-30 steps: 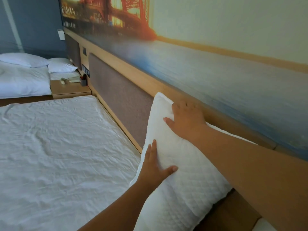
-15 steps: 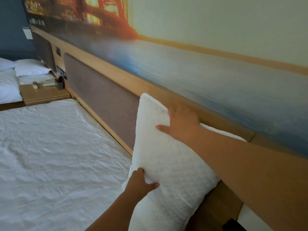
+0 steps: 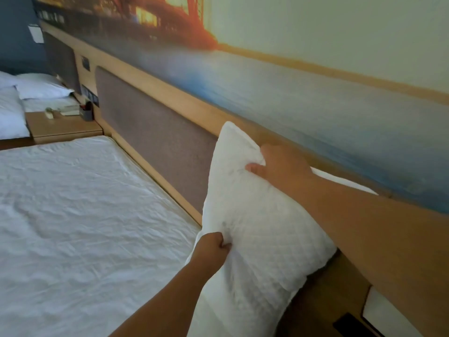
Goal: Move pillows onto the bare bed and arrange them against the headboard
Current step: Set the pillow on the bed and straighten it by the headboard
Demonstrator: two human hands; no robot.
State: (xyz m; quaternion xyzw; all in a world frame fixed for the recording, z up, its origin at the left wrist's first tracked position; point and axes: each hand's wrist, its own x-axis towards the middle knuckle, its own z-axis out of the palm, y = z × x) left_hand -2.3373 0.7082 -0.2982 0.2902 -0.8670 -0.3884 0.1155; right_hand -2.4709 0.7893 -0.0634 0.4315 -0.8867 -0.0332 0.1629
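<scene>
A white pillow [image 3: 255,227] was held upright against the headboard [image 3: 155,132], at the bed's [image 3: 85,227] right edge. Its top edge was pinched by the right hand [image 3: 279,166], its lower edge gripped in the closed left hand [image 3: 211,246]. It likely needed shifting onto the bed and settling.

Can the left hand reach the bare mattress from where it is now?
Probably yes. The left hand pinches the pillow's lower edge right beside the mattress, and nothing lies between them; it must only release the pillow first.
</scene>
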